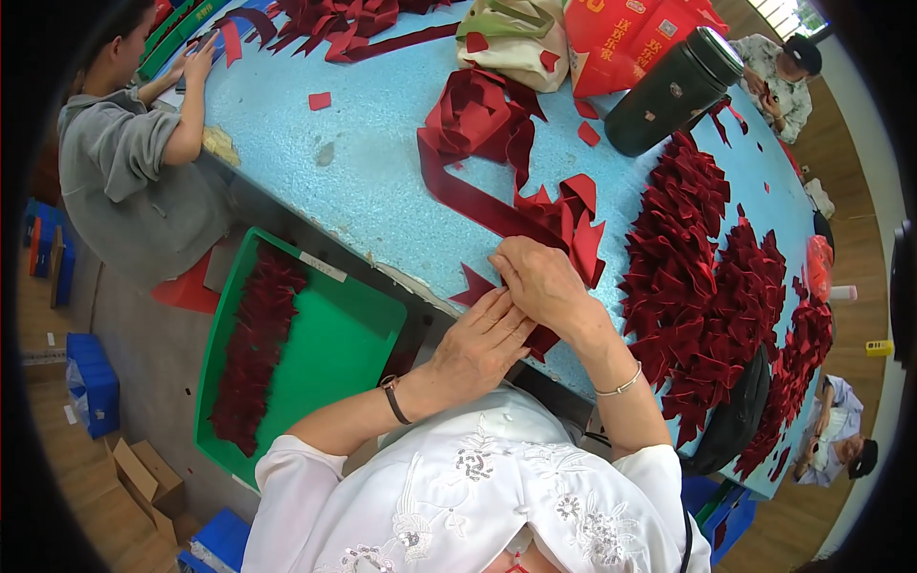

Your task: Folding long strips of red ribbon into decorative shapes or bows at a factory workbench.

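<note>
My left hand and my right hand meet at the near edge of the blue table. Their fingers are pressed together on a dark red velvet ribbon. One notched end pokes out left of my fingertips, and another piece shows below my right hand. What lies between the fingers is hidden. Just beyond my right hand sits a folded ribbon heap. A long ribbon strip runs from there to a loose ribbon coil farther up the table.
Rows of ribbon bows cover the table's right side, beside a black pouch. A dark green flask, red bag and cream bag stand beyond. A green tray holds ribbon bows at left. A person sits farther left.
</note>
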Demonstrator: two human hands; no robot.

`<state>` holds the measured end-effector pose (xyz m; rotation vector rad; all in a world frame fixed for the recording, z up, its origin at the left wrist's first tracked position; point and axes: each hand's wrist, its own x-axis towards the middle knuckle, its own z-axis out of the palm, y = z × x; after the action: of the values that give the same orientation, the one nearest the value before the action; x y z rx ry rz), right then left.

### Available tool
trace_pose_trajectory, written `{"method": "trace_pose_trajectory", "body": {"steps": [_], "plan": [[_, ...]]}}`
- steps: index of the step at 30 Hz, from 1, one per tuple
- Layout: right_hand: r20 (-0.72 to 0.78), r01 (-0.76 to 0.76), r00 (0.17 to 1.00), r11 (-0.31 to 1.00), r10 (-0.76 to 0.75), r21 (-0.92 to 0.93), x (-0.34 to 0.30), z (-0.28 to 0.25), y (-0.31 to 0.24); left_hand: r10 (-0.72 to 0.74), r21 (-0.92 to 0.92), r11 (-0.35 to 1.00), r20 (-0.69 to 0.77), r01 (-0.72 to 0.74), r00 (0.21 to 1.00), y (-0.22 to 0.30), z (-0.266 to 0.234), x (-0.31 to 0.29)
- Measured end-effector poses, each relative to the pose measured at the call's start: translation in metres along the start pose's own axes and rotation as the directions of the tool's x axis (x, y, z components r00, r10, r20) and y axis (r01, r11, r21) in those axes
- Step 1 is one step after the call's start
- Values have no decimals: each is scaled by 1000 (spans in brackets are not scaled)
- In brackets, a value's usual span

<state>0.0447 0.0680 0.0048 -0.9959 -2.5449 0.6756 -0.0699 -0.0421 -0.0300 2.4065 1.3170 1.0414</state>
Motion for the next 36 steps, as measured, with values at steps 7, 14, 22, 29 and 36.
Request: {"method": "trace_pose_trajectory", "body": {"steps": [7,14,22,29,36], "plan": [[-85,-109,991,992,104,-65,-3,3,0,23,28,999,18,-24,1000,4,-1,1],[-397,59,918,990,-2,131,-17,-24,-5,30,96,995,31,-33,999,8,-3,2],[-72,20,997,991,-11,130,-20,-10,-3,-4,74,997,40,2,999,4,1,-4],[-11,-47,999,998,47,-34,-7,1,4,-5,60,998,48,2,999,5,3,-4],[-307,-47,948,990,86,131,-17,-9,14,0,58,998,59,-3,998,11,-1,2]]}}
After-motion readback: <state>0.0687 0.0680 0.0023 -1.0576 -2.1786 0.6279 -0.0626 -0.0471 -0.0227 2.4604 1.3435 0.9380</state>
